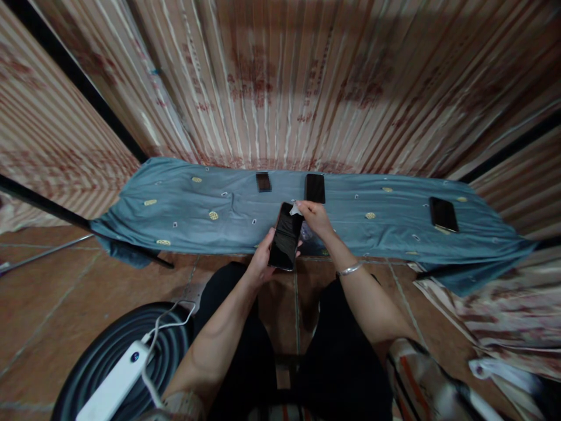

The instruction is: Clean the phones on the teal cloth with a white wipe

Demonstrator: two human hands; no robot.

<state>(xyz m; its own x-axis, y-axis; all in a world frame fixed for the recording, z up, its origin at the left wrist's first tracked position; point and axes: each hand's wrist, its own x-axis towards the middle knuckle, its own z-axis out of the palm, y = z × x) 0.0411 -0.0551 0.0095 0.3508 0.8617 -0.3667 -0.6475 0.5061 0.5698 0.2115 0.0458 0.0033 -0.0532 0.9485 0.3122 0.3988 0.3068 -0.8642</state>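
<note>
My left hand [262, 257] is wrapped round a black smartphone [284, 242], its dark glossy screen facing up towards me. The phone is tilted, held over the front edge of the cloth-covered bench. In my right hand [315, 217] a small white wipe [295, 209] is pinched between the fingers, at the phone's top right corner. Whether it is paper or cloth I cannot tell. Just below my right hand lies a clear, crinkled plastic piece [307, 233], partly hidden. Behind that hand a second black phone [315, 188] rests on the cloth.
A blue-grey patterned cloth [236, 228] covers the long narrow bench. On it lie a small dark brown square [263, 182] and, far right, a dark phone-like device [443, 214]. A white power strip [114, 380] with cables sits on a coiled black hose [74, 374] at lower left.
</note>
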